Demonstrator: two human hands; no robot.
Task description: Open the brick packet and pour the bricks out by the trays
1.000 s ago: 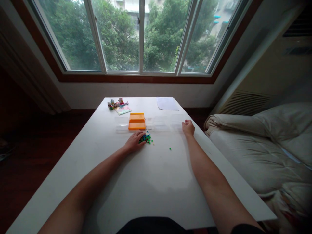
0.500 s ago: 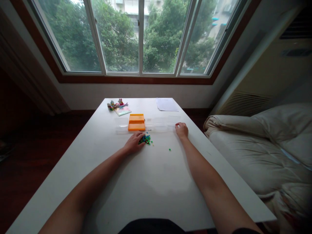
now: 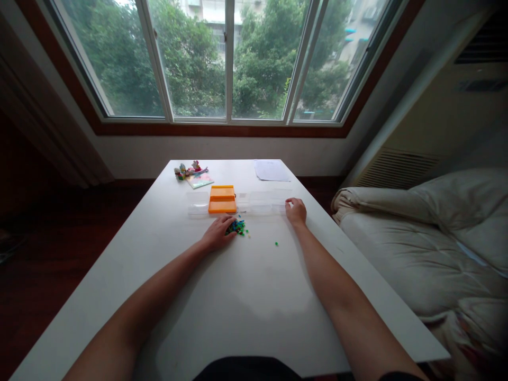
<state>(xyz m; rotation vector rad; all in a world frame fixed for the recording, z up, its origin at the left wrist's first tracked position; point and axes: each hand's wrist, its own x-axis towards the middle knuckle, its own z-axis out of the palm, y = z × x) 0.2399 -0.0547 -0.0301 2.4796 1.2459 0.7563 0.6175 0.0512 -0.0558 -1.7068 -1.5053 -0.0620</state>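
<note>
A heap of small green, blue and other coloured pieces (image 3: 238, 227) lies on the white table (image 3: 254, 286). My left hand (image 3: 217, 232) rests at the heap's left side with its fingers stretched out and touching the pieces. Farther right, my right hand (image 3: 297, 211) is at the right end of a row of clear plastic compartments (image 3: 260, 202). Its fingers are curled together. Whatever is between those fingertips is too small or hidden to make out. An orange open case (image 3: 223, 200) lies just beyond my left hand, among the clear compartments.
One green piece (image 3: 277, 244) lies apart from the heap. Small colourful figures (image 3: 186, 171) and a pastel booklet (image 3: 200, 180) are at the far left, and white paper sheets (image 3: 272, 170) at the far right. A cream sofa (image 3: 413, 243) stands right of the table.
</note>
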